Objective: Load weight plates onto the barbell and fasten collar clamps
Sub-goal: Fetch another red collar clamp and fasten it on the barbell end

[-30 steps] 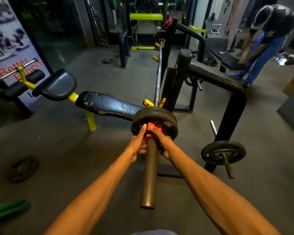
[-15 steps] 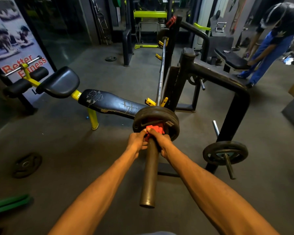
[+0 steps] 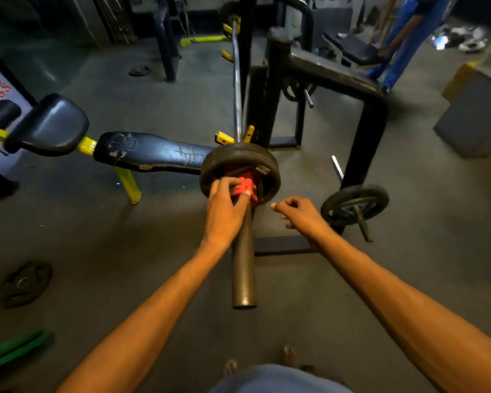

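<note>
On near barbell sleeve point(image 3: 243, 268), left hand point(image 3: 224, 208) grips red collar clamp point(image 3: 245, 186) against weight plate point(image 3: 240, 160); right hand point(image 3: 301, 212) now released, loosely curled, empty; clamp likely seated.

The long steel barbell point(image 3: 236, 89) rests on the black steel rack point(image 3: 323, 72), its sleeve end toward the camera. Black round weight plates point(image 3: 240, 157) sit on the sleeve, the red plastic collar clamp point(image 3: 247, 184) directly in front of them. The black padded bench point(image 3: 150, 150) lies left; a second black iron plate point(image 3: 355, 201) hangs on a rack peg right.
</note>
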